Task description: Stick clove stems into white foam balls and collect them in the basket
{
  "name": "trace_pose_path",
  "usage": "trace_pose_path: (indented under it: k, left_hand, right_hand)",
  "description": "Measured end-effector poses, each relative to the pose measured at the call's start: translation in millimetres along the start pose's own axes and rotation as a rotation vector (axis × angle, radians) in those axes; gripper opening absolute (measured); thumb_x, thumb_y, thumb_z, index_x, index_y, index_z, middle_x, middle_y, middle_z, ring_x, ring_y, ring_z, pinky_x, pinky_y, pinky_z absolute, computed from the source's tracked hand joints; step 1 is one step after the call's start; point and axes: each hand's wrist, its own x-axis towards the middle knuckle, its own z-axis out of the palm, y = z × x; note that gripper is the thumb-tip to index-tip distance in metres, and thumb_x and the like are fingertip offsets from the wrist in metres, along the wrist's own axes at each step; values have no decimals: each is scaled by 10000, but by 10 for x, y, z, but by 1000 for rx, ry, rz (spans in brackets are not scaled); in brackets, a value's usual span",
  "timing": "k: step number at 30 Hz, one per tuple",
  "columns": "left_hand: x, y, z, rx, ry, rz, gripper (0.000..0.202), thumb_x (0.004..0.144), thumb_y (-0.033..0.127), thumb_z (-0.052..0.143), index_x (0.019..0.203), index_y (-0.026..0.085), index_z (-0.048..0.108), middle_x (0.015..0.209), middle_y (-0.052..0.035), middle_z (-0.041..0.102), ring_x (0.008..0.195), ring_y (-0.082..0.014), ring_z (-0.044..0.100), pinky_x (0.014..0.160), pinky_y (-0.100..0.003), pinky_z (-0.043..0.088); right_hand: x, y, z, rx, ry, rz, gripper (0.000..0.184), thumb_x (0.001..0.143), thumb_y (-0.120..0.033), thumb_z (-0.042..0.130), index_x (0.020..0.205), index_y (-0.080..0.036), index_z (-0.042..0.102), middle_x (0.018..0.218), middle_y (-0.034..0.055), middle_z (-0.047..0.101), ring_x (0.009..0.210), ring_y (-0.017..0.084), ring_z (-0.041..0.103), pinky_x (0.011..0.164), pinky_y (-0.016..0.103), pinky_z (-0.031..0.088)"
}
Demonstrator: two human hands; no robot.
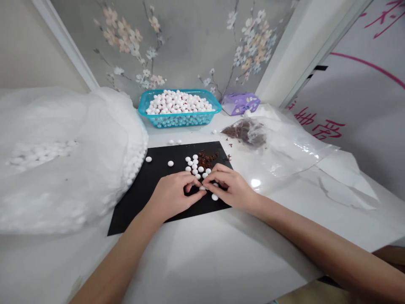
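Observation:
My left hand (172, 196) and my right hand (226, 188) rest on a black mat (142, 200), their fingertips almost meeting. A white oval pellet (202, 188) lies right at my fingertips, and I cannot tell whether either hand grips it. Just beyond them is a small cluster of similar pellets (193, 165), beside a heap of dark brown dried bits (207, 159). Another pellet (214, 196) lies by my right hand. Two more pellets (148, 159) sit apart at the left of the mat.
A teal plastic basket (180, 121) full of white pellets stands behind the mat. To its right are a purple tissue box (241, 104) and a clear plastic bag (245, 133) holding brown bits. A large white translucent sack (63, 160) of pellets fills the left side.

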Motion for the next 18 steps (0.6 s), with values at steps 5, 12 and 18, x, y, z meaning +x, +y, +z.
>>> trace_pose_path:
  k: [5,12,18]
  left_hand:
    - [-1,7,0,-20,-9,-14,216,746,405,591,662,207,615,574,62,468,496,-66,427,472,-207,271]
    - [5,6,-3,-34,-14,-24,208,744,403,600,662,214,626,557,62,460,488,-69,415,472,-205,269]
    - [5,11,0,-39,-26,-39,214,728,398,622,641,203,614,558,64,461,495,-67,415,479,-204,264]
  right_hand:
    - [-6,6,2,38,-16,18,85,830,-202,552,806,-196,633,725,-9,447,510,63,396,460,206,352]
    - [-16,-35,-26,117,-68,13,71,783,-145,544,796,-176,607,717,-8,422,492,60,361,407,195,304]
    - [-10,-52,-63,97,-120,-57,167,712,-44,484,789,-162,575,694,1,427,567,93,423,456,200,329]
